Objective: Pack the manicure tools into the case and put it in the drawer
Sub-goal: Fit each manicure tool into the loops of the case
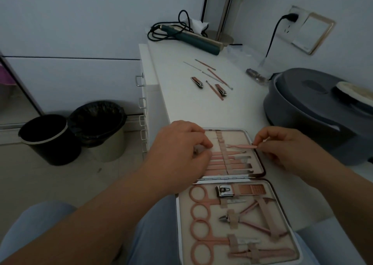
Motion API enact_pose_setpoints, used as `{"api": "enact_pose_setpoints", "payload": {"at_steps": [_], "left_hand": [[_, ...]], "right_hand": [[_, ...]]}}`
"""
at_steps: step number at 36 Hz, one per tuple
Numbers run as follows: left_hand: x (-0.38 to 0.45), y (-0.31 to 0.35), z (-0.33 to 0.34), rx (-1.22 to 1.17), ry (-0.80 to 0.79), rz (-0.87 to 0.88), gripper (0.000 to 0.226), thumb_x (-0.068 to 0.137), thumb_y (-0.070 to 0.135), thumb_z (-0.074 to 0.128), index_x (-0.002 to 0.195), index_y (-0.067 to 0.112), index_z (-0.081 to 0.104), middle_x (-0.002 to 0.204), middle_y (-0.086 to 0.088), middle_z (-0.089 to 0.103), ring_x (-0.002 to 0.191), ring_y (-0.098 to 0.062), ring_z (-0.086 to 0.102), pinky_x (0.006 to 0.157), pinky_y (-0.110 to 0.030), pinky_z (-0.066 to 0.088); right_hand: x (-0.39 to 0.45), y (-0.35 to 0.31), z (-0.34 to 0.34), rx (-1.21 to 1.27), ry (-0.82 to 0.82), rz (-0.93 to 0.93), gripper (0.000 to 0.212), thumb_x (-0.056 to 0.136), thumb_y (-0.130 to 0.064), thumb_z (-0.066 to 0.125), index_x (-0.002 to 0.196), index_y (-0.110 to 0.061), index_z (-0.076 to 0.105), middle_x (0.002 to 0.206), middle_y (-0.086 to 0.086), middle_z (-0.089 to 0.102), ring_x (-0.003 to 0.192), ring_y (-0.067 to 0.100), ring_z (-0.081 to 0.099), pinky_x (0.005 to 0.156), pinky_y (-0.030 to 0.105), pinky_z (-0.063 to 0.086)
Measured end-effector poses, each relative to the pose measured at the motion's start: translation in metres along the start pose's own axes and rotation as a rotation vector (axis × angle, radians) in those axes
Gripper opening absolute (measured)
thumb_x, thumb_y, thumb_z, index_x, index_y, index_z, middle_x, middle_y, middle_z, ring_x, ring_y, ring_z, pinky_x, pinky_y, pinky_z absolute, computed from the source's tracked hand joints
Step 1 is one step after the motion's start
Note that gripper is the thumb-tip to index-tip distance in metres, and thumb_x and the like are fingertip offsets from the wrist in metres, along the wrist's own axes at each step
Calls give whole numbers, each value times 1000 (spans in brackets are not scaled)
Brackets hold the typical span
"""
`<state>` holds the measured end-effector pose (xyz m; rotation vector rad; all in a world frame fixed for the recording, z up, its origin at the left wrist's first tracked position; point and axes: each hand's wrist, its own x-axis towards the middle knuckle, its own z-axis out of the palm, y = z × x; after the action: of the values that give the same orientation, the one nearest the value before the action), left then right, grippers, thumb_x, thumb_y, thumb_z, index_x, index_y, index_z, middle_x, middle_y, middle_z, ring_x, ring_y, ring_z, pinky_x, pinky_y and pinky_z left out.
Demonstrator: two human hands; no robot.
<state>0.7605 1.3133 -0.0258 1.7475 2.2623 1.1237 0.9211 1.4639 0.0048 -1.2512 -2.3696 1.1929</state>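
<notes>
You're mid-packing: your right hand (pixel 282 149) pinches a slim pink tool (pixel 242 146) by its end over the open case (pixel 260 163) at the tabletop's near edge, while your left hand (pixel 181 147), fingers curled, presses on the case's elastic strap (pixel 223 151). Next, slide it under that strap, then fetch the loose clippers (pixel 197 82) farther back.

Looks like a home bedroom or dressing corner, set up as a vanity. White dressing table (pixel 181 95) against a pale wall, with a narrow drawer unit (pixel 143 111) on its left side showing small metal handles. At the far end, a round mirror on a metal stand (pixel 226 12), a teal hair styling iron (pixel 193 38) with coiled cord, and crumpled tissue. Wall socket (pixel 292 18) on the right with a black plug in it. Grey lidded appliance (pixel 314 107) on the right. Two waste bins (pixel 74 135) on the tiled floor, left.
</notes>
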Motion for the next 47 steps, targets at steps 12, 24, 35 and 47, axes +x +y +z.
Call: {"api": "enact_pose_setpoints", "payload": {"at_steps": [12,24,35,47], "left_hand": [[0,-1,2,-6,-4,-5,17,80,30,58,92,27,69,109,9,59,108,-9,44,93,-26,27],[0,-1,1,11,-28,7,19,80,32,60,97,28,68,112,9,59,111,-10,45,98,-29,29],[-6,-6,-7,103,-211,96,59,72,59,40,126,34,48,134,11,40,125,-4,26,102,-21,14],[-7,-7,-5,96,-221,76,56,73,58,37,124,39,47,135,9,39,127,-7,24,105,-26,12]], "right_hand": [[1,2,-3,60,-44,32,28,84,-3,52,62,-17,63,38,-6,45,33,3,36,37,18,29],[-1,-8,-3,-250,-125,-99,18,88,-19,57,74,-27,65,55,-15,63,46,-6,53,50,14,37],[-4,-18,-4,-726,-40,-441,13,86,-28,56,92,-35,65,86,-23,48,84,-3,47,73,14,34],[0,-28,3,-775,-116,-536,16,88,-27,54,97,-32,65,81,-23,50,79,-3,48,73,11,37]]}}
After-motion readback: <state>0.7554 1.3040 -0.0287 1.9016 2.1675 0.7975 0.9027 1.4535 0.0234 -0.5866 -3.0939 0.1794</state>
